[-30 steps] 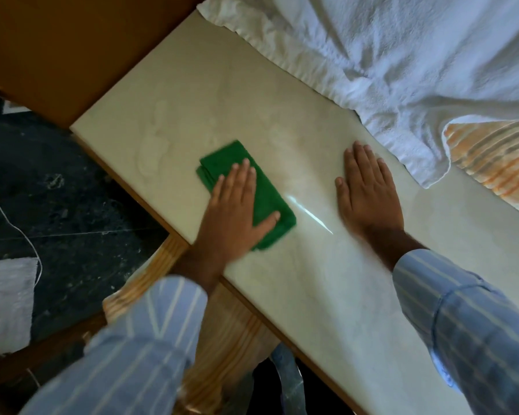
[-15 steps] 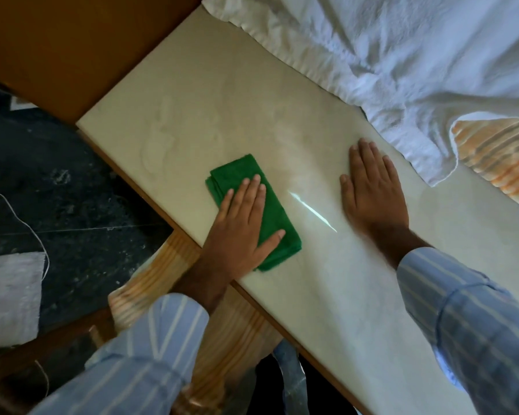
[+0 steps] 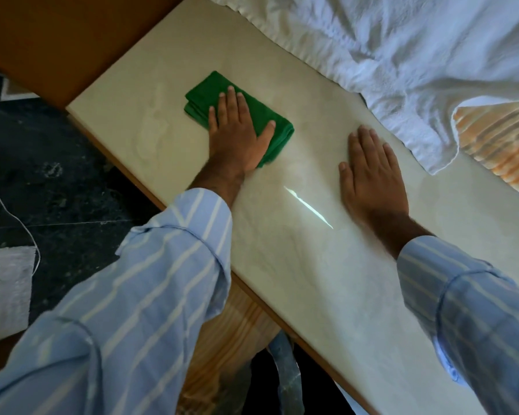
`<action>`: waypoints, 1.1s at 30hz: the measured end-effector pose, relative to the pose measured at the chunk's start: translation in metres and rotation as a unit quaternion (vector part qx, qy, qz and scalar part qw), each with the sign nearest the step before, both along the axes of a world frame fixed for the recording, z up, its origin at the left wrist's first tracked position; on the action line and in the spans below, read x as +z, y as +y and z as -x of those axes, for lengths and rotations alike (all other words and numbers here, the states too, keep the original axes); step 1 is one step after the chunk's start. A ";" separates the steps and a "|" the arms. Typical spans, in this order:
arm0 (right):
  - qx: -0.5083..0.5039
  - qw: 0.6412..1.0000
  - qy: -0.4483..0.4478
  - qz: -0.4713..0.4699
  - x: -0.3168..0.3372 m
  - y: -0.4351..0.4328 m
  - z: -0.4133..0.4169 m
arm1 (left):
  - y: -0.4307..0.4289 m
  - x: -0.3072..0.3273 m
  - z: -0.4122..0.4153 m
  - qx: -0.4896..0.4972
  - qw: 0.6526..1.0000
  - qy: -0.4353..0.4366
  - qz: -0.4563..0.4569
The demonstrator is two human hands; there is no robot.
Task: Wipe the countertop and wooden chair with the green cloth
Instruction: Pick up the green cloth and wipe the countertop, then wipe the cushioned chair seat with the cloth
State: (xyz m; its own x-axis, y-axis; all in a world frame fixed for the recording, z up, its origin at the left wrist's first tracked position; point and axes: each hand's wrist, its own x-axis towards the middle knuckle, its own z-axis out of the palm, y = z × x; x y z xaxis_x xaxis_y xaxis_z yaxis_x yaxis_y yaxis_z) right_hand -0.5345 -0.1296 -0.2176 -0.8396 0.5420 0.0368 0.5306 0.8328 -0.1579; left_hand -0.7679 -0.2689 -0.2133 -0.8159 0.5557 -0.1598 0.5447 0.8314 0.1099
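Countertop [image 3: 282, 265] pass underway: left hand [image 3: 237, 136] spread flat, pressing green cloth [image 3: 204, 97] near counter's far-left corner. Right hand [image 3: 372, 181] flat, empty, bracing. Next, I judge: sweep cloth toward white towel [image 3: 402, 55]; chair untouched.

Head camera looks steeply down, close over the countertop [image 3: 297, 265]

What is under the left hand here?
The folded green cloth lies under the left hand, pressed flat on the pale stone countertop. The cloth's middle is covered.
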 end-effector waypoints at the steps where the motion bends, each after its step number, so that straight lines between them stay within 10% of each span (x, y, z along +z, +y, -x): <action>1: 0.000 1.000 0.002 0.001 0.000 0.000 0.000 | -0.002 0.000 -0.008 -0.005 1.000 -0.002 -0.001; 16: -0.018 0.983 0.036 0.181 0.018 -0.029 0.021 | -0.051 0.021 -0.039 0.041 0.987 0.117 -0.105; 24: 0.010 0.967 0.050 0.251 0.026 -0.085 0.060 | -0.073 0.029 -0.027 0.161 0.972 -0.051 -0.162; 28: -0.050 0.915 0.079 0.392 0.053 -0.102 0.055 | -0.128 0.043 -0.065 0.288 0.870 -0.165 -0.365; 33: -0.063 0.805 0.107 0.580 0.076 -0.156 0.024 | -0.227 0.034 -0.140 0.396 0.627 -0.337 -0.580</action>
